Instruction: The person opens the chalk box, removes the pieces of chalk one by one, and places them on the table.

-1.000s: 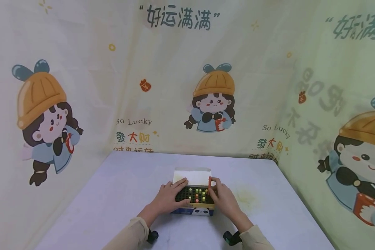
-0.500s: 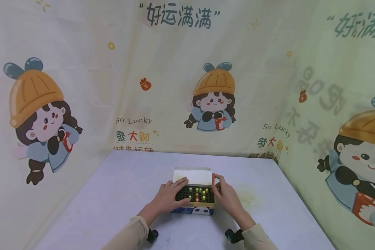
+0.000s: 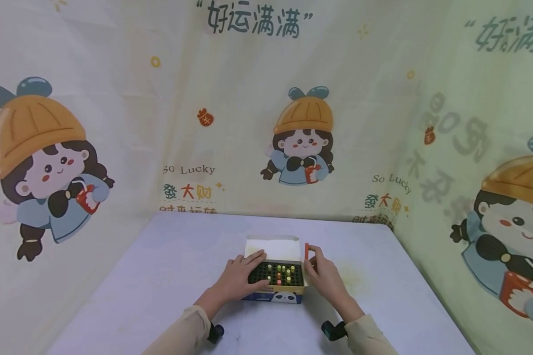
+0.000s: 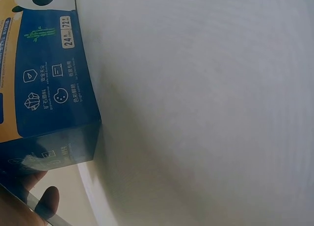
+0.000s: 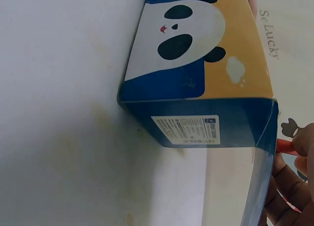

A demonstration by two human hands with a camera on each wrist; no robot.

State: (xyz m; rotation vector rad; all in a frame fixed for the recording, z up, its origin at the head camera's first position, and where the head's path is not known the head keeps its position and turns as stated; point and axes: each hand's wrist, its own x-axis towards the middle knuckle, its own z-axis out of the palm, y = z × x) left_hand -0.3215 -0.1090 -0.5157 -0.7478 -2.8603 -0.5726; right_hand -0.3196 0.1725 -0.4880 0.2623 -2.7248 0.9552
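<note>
A blue and yellow box with a panda on its front stands on the table. In its black holed insert stand several chalk sticks, mostly yellow-green, with reddish ones among them. My left hand rests over the box's left part, fingers stretched toward the raised lid and thumb over the insert. Just past the box's right end, my right hand pinches a red chalk stick upright between thumb and fingers. The red chalk shows partly in the right wrist view, behind the side flap.
The box's white lid stands raised at the back. A blue side flap sticks up at the right end. The white table reaches back to a printed cloth backdrop.
My right hand has moved right with the red chalk, from over the box's right end to just beside it. The left hand stays on the box.
</note>
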